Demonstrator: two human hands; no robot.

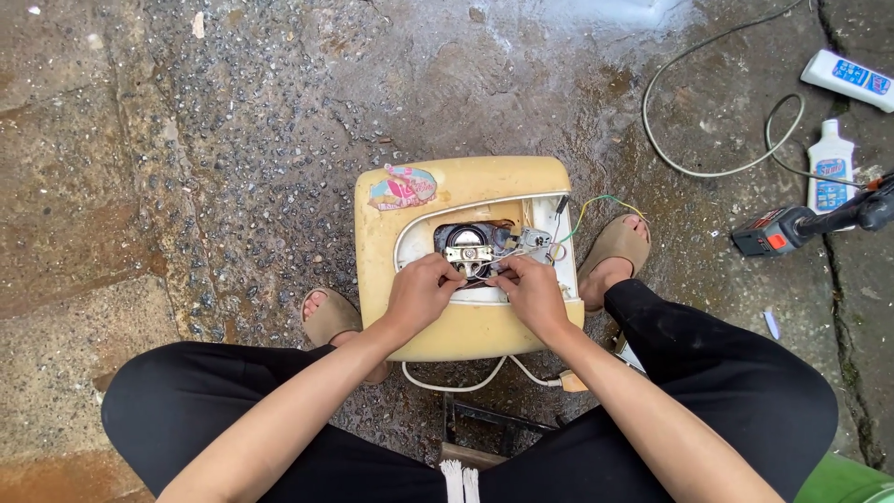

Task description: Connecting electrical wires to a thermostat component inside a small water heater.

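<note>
A yellowed plastic appliance housing (466,186) stands on the wet ground between my feet, its opening facing up. Inside the opening sit a dark round part and a small cream component (468,252) with thin wires. My left hand (424,289) and my right hand (534,291) both rest at the front edge of the opening, fingertips pinching at the wires and the small component. A green and yellow wire (596,202) loops out at the housing's right side. A faded sticker (402,187) is on the top left corner.
A white power cable (717,140) curls over the wet concrete at the upper right. Two white bottles (831,166) lie near it, beside a dark power tool (792,226). A white cord with a plug (521,375) trails below the housing. My sandalled feet (616,250) flank it.
</note>
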